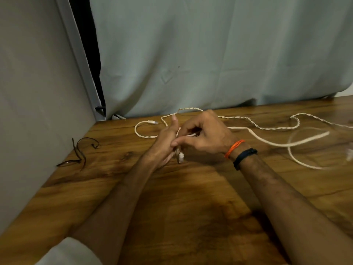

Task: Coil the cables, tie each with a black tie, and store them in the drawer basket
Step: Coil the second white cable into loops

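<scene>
A thick white cable (271,142) trails blurred across the right of the wooden table (172,197) and runs into my hands. My left hand (165,144) stands upright with the cable's plug end (180,156) hanging below its palm. My right hand (204,133) pinches the same cable against the left fingers. A second, thinner twisted white cable (257,126) lies loose behind them, its connector (152,122) at the far left. Two black ties (79,152) lie at the table's left edge.
A grey panel (38,111) walls the left side of the table. A pale cloth backdrop (210,54) hangs behind the far edge. No drawer or basket is in view.
</scene>
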